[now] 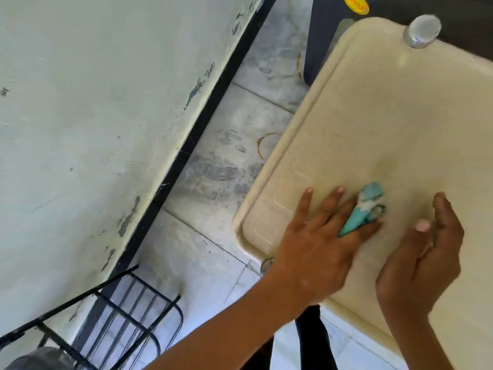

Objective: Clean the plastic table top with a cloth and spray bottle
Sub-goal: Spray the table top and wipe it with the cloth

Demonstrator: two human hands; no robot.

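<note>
The cream counter (373, 116) is wiped near its left corner. The left hand (320, 244), fingers spread flat, pins a small teal cloth (358, 212); the right hand (424, 252) hovers open. So bunched, the cloth could be dragged off the edge. No spray bottle is seen.

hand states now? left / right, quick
Left hand: open, fingers spread flat on the cream plastic table top, a small teal cloth caught between two fingers.
Right hand: open, loosely curled, holding nothing.
</note>
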